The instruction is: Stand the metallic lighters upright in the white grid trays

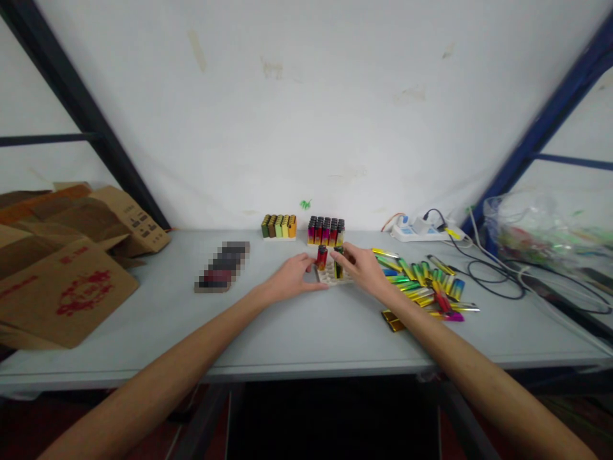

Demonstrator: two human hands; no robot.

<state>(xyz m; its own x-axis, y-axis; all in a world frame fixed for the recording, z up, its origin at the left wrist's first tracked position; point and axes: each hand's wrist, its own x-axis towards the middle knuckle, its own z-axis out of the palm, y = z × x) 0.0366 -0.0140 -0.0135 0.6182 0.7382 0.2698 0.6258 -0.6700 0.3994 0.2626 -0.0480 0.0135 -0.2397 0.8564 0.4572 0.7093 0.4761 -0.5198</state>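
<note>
A small white tray (329, 277) lies on the grey table (306, 332) between my hands. Two lighters stand upright in it: a red-orange lighter (322, 257) and a dark green lighter (338, 260). My left hand (290, 278) rests against the tray's left side, fingers curled by the red-orange lighter. My right hand (363, 268) is pinched on the dark green lighter. A heap of loose shiny lighters (424, 284) lies just right of my right hand.
At the back stand a full tray of red-black lighters (326, 231) and a row of green-yellow lighters (278, 226). Cardboard boxes (62, 255) fill the left, a blurred dark object (221, 266) lies nearby. A power strip (421, 229), cables and a plastic bag (541, 233) sit right.
</note>
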